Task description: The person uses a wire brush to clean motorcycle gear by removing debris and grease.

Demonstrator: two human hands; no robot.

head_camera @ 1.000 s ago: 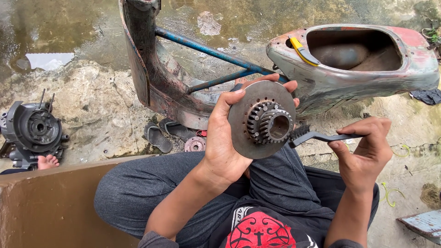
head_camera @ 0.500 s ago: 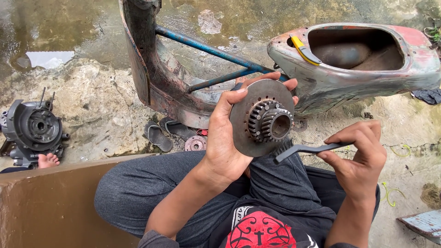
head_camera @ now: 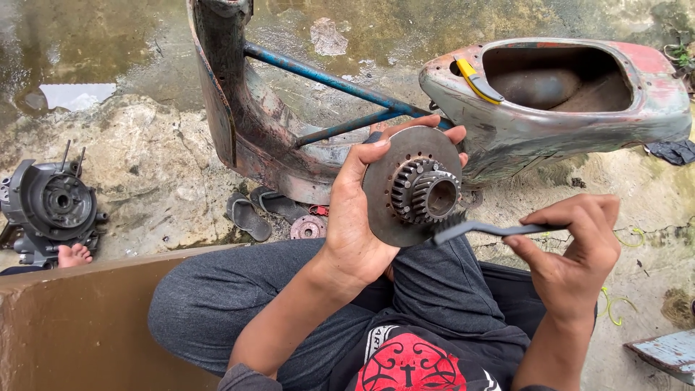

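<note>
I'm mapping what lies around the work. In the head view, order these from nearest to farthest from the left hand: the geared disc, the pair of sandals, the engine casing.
1. Geared disc, held in the left hand itself.
2. Pair of sandals, on the ground just left of that hand, by the scooter frame.
3. Engine casing, far left edge.

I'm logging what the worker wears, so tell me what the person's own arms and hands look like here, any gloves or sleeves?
Both hands are bare: no gloves, rings or watch show on the left hand or the right hand. The forearms are uncovered too. A dark grey sleeve edge shows at the left arm near the bottom of the picture; the right arm's sleeve is barely in view.
</note>
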